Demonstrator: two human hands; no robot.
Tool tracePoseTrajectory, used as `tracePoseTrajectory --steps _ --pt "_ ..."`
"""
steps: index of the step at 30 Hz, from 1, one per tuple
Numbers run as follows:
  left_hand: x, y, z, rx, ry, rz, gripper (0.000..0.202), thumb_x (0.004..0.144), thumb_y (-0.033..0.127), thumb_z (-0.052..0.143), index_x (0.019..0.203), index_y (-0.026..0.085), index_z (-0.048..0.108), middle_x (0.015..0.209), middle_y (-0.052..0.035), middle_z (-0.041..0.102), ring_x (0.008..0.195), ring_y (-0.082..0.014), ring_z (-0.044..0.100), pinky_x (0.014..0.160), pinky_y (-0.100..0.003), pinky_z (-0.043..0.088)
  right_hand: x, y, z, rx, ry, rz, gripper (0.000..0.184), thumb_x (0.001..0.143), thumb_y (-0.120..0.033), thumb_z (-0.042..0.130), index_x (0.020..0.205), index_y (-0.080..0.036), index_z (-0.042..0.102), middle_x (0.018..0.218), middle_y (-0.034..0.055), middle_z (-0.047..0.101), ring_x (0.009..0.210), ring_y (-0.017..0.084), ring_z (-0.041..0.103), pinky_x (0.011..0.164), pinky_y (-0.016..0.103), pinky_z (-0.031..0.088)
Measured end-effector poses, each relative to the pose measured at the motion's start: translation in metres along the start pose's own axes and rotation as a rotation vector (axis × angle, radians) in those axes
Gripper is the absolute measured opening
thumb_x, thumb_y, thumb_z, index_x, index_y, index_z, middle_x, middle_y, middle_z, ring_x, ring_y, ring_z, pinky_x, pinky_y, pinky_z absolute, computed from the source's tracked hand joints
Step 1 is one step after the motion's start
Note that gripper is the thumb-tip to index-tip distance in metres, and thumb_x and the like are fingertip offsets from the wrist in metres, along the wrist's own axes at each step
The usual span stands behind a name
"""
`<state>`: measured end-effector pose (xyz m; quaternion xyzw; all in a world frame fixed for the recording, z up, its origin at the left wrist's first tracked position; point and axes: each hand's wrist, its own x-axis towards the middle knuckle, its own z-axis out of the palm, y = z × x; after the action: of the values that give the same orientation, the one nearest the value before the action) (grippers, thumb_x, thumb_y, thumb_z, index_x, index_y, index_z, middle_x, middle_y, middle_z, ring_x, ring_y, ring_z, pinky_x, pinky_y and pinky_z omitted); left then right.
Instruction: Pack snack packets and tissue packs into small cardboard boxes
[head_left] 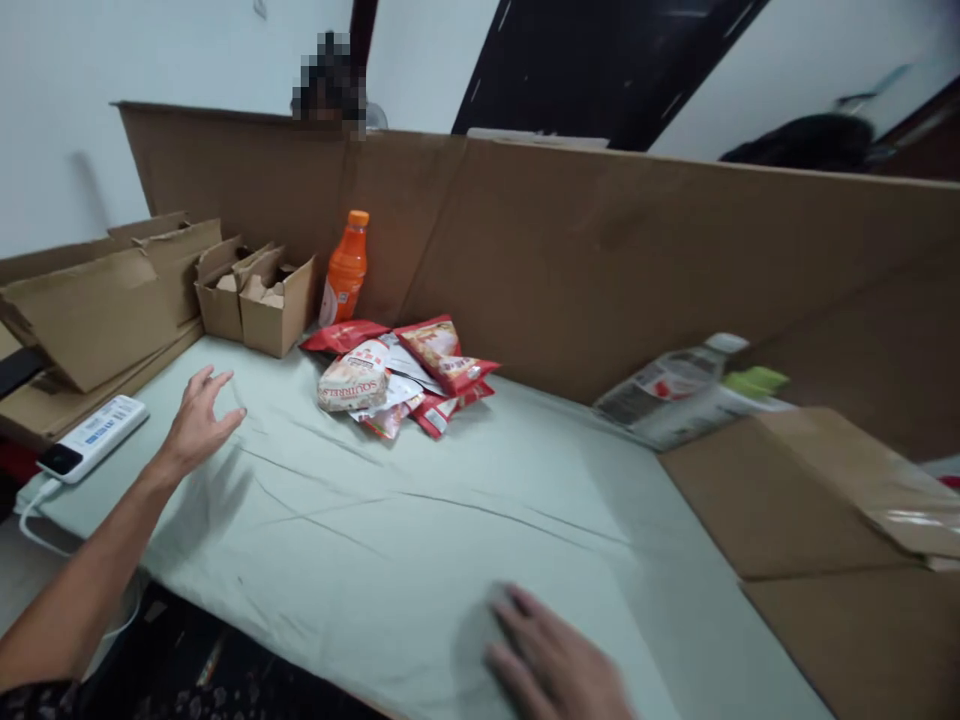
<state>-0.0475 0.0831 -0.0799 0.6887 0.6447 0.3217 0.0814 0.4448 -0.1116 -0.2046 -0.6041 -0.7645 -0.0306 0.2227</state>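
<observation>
My left hand (201, 420) hovers over the left part of the pale green cloth (360, 530), fingers apart, holding nothing. Between it and the table's left edge lies a white power bank (101, 435) with a cable. My right hand (559, 655), blurred, is low over the front of the cloth with its fingers spread and nothing in them. Beyond both hands sits a pile of snack packets: red ones (442, 355), silvery ones, and a round-cornered packet marked SQUIRRELS (356, 378). An orange drink bottle (346, 270) stands upright behind the pile.
Small open cardboard boxes (274, 310) stand at the back left, beside larger cardboard pieces (97, 310). A tall cardboard sheet (540, 260) walls the back. A clear bottle (667, 380) leans at the right, near a cardboard box (817, 500). A person's head (330, 80) shows behind the wall.
</observation>
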Motion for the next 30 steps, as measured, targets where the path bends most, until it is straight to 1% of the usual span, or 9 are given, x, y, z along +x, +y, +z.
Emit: tracePoseTrajectory --steps 3,5,10,14,18,20,23,26,30 --pt "0.053 -0.006 0.011 0.018 0.087 0.025 0.067 0.084 0.041 0.064 0.144 0.014 0.056 0.16 -0.0224 0.039 0.15 -0.0406 0.04 0.124 -0.058 0.036 0.022 -0.067 0.039 0.021 -0.014 -0.215 0.052 0.098 -0.049 0.059 0.145 -0.027 0.064 0.148 0.012 0.064 0.126 0.036 0.068 0.092 0.052 0.061" --pt "0.096 0.001 0.022 0.027 0.127 0.053 0.064 0.085 0.037 0.066 0.144 0.015 0.056 0.16 -0.0207 0.04 0.152 -0.0401 0.036 0.126 -0.057 0.031 0.032 -0.086 0.046 0.029 -0.021 -0.292 0.065 0.097 -0.046 0.062 0.158 -0.027 0.049 0.154 0.0111 0.059 0.131 0.036 0.065 0.096 0.05 0.059" --pt "0.201 0.037 0.054 0.058 0.151 0.104 0.049 0.092 0.034 0.073 0.137 0.018 0.061 0.156 -0.015 0.049 0.147 -0.0375 0.042 0.122 -0.061 0.035 0.039 -0.089 0.041 0.025 -0.017 -0.29 0.078 0.099 -0.046 0.062 0.168 -0.03 0.03 0.156 0.0096 0.057 0.134 0.034 0.063 0.1 0.046 0.056" --pt "0.238 0.054 0.062 0.084 0.17 0.074 0.04 0.1 0.037 0.07 0.133 0.017 0.063 0.145 -0.0127 0.059 0.132 -0.0324 0.057 0.111 -0.059 0.048 0.039 -0.093 0.038 0.038 -0.041 -0.255 0.074 0.101 -0.044 0.059 0.167 -0.03 0.031 0.159 0.0089 0.054 0.139 0.033 0.059 0.106 0.046 0.053" --pt "0.203 0.034 0.033 0.098 0.248 0.038 0.035 0.102 0.034 0.065 0.132 0.016 0.064 0.147 -0.0122 0.058 0.136 -0.0342 0.055 0.113 -0.06 0.047 0.04 -0.097 0.038 0.067 -0.012 -0.245 0.071 0.101 -0.044 0.06 0.165 -0.028 0.036 0.159 0.0091 0.054 0.141 0.032 0.057 0.107 0.045 0.051" --pt "0.16 0.016 0.008 0.082 0.301 0.005 0.026 0.097 0.033 0.072 0.122 0.024 0.069 0.152 -0.0106 0.056 0.144 -0.0357 0.047 0.118 -0.063 0.042 0.04 -0.097 0.039 0.093 -0.006 -0.232 0.069 0.1 -0.042 0.062 0.164 -0.027 0.04 0.158 0.0096 0.055 0.141 0.032 0.057 0.108 0.047 0.051" --pt "0.085 -0.011 -0.033 0.015 0.349 0.0 0.026 0.096 0.039 0.061 0.105 0.017 0.073 0.162 -0.0049 0.045 0.149 -0.0395 0.043 0.127 -0.058 0.034 0.037 -0.097 0.04 0.176 -0.037 -0.187 0.063 0.098 -0.041 0.064 0.158 -0.028 0.049 0.158 0.0106 0.056 0.142 0.034 0.056 0.11 0.051 0.05" --pt "0.019 -0.028 -0.061 -0.079 0.294 0.048 0.044 0.094 0.054 0.05 0.104 0.018 0.072 0.165 0.0053 0.039 0.148 -0.0394 0.045 0.124 -0.057 0.036 0.039 -0.096 0.037 0.311 -0.077 -0.089 0.05 0.098 -0.044 0.062 0.145 -0.029 0.064 0.155 0.0115 0.059 0.139 0.034 0.058 0.109 0.053 0.053" --pt "-0.035 -0.018 -0.07 -0.299 0.066 0.197 0.027 0.089 0.053 0.063 0.098 0.029 0.072 0.161 0.0074 0.048 0.152 -0.0379 0.042 0.128 -0.061 0.032 0.062 -0.101 0.022 0.549 0.007 0.147 0.054 0.099 -0.051 0.059 0.147 -0.027 0.061 0.158 0.0154 0.054 0.143 0.034 0.055 0.112 0.054 0.052"
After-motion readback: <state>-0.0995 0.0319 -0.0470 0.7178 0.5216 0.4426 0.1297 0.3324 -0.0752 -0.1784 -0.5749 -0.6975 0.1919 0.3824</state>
